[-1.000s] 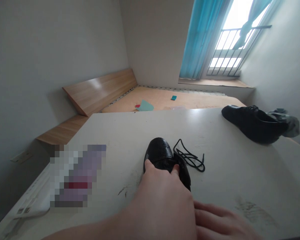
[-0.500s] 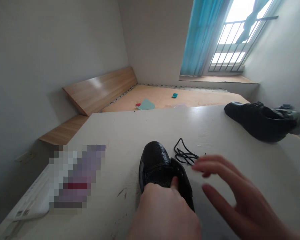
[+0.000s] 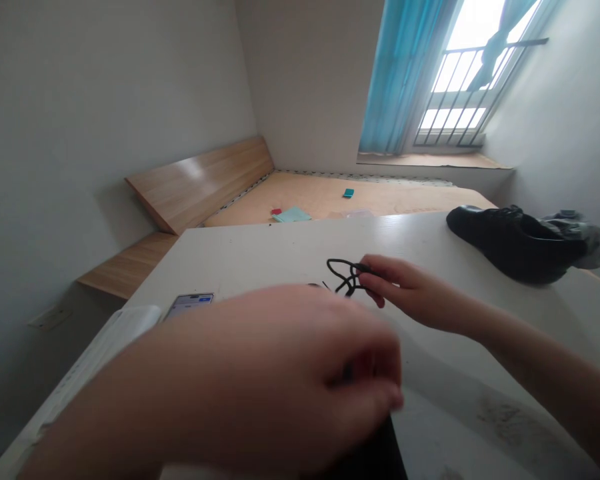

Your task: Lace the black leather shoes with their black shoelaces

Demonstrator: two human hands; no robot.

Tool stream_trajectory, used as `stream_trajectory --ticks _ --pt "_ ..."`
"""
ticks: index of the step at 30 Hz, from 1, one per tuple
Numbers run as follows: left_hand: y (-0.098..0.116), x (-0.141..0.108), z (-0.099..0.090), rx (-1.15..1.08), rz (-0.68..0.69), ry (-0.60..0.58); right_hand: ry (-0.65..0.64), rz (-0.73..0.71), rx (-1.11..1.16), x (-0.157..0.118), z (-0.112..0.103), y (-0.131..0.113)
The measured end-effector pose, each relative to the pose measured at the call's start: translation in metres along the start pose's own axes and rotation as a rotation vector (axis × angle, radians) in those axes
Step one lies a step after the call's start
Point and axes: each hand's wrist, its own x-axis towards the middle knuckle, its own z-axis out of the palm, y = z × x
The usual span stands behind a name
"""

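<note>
My right hand (image 3: pixel 395 283) pinches a bundled black shoelace (image 3: pixel 349 283) above the white table, and a loop of the lace sticks out to the left of the fingertips. Large and blurred in front, my left hand (image 3: pixel 330 353) is turned sideways with its fingers curled toward the thumb. Whatever is between those fingers I cannot make out. Beneath it, most of a black leather shoe (image 3: pixel 377 453) is hidden; only a dark part shows at the bottom edge.
A second black shoe (image 3: pixel 517 243) with grey stuffing stands at the table's far right. On the left lie a phone (image 3: pixel 193 301) and a white object (image 3: pixel 105 360). Beyond the white table (image 3: pixel 260 257) is a bed (image 3: pixel 405 197) with small items on it.
My right hand has moved forward and left and taken hold of the shoelace. My left hand has come away from the shoe's opening, turned sideways and now covers most of the shoe.
</note>
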Motion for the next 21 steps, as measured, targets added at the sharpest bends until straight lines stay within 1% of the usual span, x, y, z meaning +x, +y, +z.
stream_trajectory --ticks 1,2,3,4,6,8,9,12,15,16,18,19,21 --pt "-0.01 0.002 -0.004 -0.048 0.028 0.089 0.011 -0.064 0.085 0.004 -0.006 -0.011" --pt "-0.019 0.005 -0.007 -0.053 0.032 0.203 0.007 -0.125 0.151 0.006 -0.01 -0.021" --pt "-0.027 0.009 -0.009 -0.019 0.028 0.277 0.002 -0.176 0.2 0.008 -0.013 -0.03" --pt "-0.033 0.013 -0.01 0.033 0.021 0.306 -0.009 -0.207 0.227 0.009 -0.013 -0.037" --pt "-0.042 0.018 -0.012 0.097 -0.028 0.21 -0.02 -0.216 0.274 0.011 -0.009 -0.044" --pt "-0.046 0.019 -0.014 0.069 -0.092 0.126 0.007 -0.176 0.355 0.013 -0.001 -0.04" --pt "-0.047 0.018 -0.016 0.038 -0.123 0.118 0.042 -0.14 0.407 0.014 0.003 -0.035" --pt "-0.049 0.013 -0.02 0.003 -0.201 0.159 0.189 -0.026 0.607 0.019 0.011 -0.016" --pt "-0.053 0.012 -0.024 0.01 -0.273 0.225 0.285 0.027 0.898 0.023 0.005 -0.001" --pt "-0.054 0.012 -0.026 -0.012 -0.282 0.282 0.295 0.042 0.987 0.024 0.0 0.004" --pt "-0.058 0.011 -0.03 -0.15 -0.259 0.461 0.31 0.082 1.103 0.026 -0.012 0.014" --pt "-0.061 0.009 -0.033 -0.282 -0.232 0.589 0.314 0.109 1.128 0.026 -0.019 0.02" --pt "-0.068 0.002 -0.041 -0.63 -0.124 0.816 0.311 0.161 1.146 0.028 -0.031 0.033"
